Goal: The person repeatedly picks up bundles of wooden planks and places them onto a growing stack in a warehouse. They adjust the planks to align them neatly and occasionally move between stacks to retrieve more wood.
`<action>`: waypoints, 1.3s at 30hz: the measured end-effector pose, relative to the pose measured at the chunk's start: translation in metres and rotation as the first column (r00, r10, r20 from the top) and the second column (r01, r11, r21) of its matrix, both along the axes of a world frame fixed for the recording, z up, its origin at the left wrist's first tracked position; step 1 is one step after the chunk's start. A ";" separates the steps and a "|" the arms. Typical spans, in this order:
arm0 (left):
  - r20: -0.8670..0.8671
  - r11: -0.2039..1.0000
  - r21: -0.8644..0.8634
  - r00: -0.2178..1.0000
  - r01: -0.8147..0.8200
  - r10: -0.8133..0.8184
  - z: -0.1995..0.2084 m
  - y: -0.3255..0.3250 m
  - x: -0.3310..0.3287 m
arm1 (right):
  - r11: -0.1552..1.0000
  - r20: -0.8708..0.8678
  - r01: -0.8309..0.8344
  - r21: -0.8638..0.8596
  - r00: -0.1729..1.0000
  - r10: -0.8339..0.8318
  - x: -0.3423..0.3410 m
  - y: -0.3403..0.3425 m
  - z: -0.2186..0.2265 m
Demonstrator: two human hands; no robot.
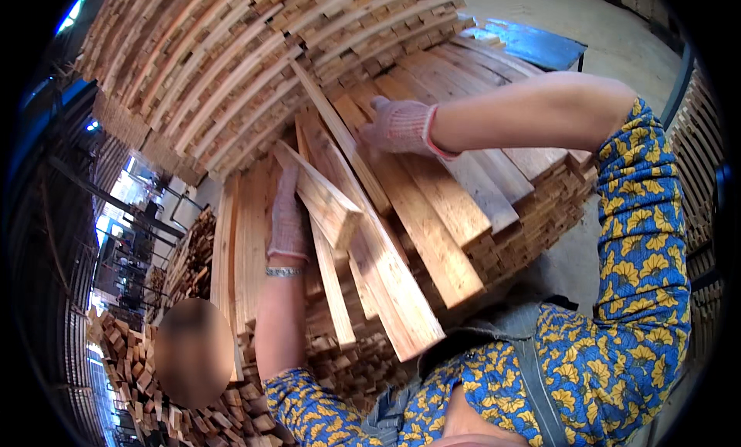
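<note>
The left hand, gloved and at nine o'clock, appears closed around a tilted board; its fingers are hidden, so the firmness of the hold cannot be told. The board slants over the layer of planks, its near end towards five o'clock. The right hand, also gloved, is between twelve and one o'clock, half open with fingers loosely curled, just beside a narrow board; whether it grips any wood cannot be told. Handling the tilted board well would call for a grip near its balance point, the raised end kept off neighbouring edges, fingertips clear of the gaps, and the right hand steadying the narrow board.
</note>
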State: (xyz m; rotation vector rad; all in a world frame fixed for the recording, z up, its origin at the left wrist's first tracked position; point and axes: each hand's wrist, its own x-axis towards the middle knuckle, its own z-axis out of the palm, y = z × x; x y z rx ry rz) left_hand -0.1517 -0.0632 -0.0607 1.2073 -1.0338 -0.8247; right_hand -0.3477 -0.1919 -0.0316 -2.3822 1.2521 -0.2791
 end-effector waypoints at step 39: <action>-0.144 0.999 0.021 0.989 0.029 -0.026 -0.009 -0.016 0.019 | 0.952 0.070 -0.215 0.220 0.976 0.204 0.001 -0.007 0.017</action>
